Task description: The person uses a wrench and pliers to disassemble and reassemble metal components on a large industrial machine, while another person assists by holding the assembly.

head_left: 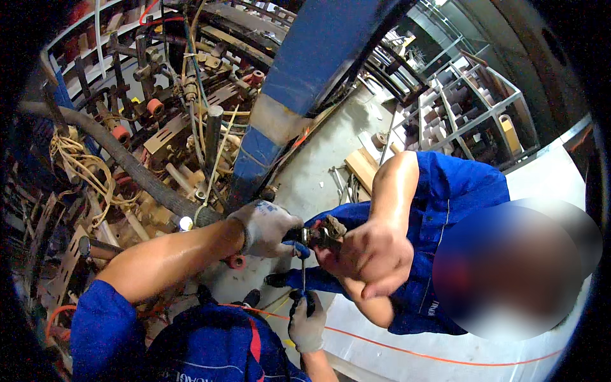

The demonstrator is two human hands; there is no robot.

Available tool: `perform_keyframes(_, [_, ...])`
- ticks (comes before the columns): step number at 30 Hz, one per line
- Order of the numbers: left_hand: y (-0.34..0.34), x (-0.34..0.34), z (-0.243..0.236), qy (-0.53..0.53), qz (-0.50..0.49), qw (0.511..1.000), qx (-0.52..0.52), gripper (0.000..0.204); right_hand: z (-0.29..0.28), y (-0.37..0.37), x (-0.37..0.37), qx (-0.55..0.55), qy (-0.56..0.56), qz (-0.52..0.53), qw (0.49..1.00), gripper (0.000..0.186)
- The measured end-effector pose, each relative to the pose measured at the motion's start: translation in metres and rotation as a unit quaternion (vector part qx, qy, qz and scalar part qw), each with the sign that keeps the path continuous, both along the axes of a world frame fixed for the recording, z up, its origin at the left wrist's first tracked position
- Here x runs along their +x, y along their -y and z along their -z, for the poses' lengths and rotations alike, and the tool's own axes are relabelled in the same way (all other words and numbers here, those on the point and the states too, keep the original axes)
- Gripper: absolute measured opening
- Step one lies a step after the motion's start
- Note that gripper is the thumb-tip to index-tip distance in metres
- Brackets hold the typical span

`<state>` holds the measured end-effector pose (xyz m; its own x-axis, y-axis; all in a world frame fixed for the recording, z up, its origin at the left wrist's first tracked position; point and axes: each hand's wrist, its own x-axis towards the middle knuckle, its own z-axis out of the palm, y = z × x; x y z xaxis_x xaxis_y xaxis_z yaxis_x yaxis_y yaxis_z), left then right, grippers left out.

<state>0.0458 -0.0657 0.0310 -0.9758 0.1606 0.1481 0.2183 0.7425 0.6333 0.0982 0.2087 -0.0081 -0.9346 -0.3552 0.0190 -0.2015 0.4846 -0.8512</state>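
My left hand (264,228), in a grey and blue work glove, is closed at a small metal fitting (306,237). A thin metal rod-shaped tool (303,274) runs from the fitting down to my right hand (308,322), which is gloved too and grips its lower end. The tool's exact kind is unclear. Opposite me, a co-worker's bare hands (375,258) are at the same fitting, next to a brownish lump (334,226) that I cannot identify. Fingers hide much of the fitting.
Machinery with hoses and a thick dark pipe (137,162) fills the left. A blue column (305,57) rises behind the hands. A metal rack of rolls (455,108) stands back right. An orange cord (433,358) crosses the floor. A wooden board (361,169) lies beyond.
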Motion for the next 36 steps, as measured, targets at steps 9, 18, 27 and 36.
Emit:
perform_keyframes(9, [0.001, -0.008, 0.006, 0.015, -0.024, 1.0, 0.003, 0.047, 0.029, -0.015, -0.003, 0.206, -0.134, -0.107, 0.963, 0.029])
perform_keyframes(18, [0.007, -0.014, -0.017, 0.019, -0.043, 0.998, 0.04, 0.049, -0.025, 0.028, -0.02, 0.133, 0.021, -0.007, 0.991, 0.025])
perform_keyframes(27, [0.012, -0.021, -0.006, 0.04, -0.015, 0.999, 0.024, 0.049, -0.001, 0.023, -0.024, 0.017, 0.02, 0.005, 1.0, 0.022])
perform_keyframes(36, [0.013, -0.022, -0.004, -0.019, -0.011, 0.995, 0.098, 0.042, -0.021, 0.021, -0.034, -0.005, 0.056, -0.003, 0.998, 0.021])
